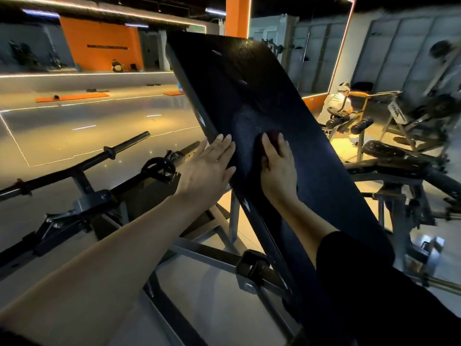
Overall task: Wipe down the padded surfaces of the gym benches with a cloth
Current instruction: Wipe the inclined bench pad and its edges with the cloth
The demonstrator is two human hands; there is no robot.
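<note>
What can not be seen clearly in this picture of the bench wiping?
- Cloth, head view: mostly under the right hand; its size is unknown.
- Bench pad: lower end hidden by the right sleeve.
- Machines at the right edge: motion-blurred.
- Left hand: its palm side is hidden.

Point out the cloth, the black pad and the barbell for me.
cloth [272,139], head view: dark red patch above the fingers.
black pad [249,78], head view: upper face.
barbell [129,143], head view: bar near its sleeve.
</note>
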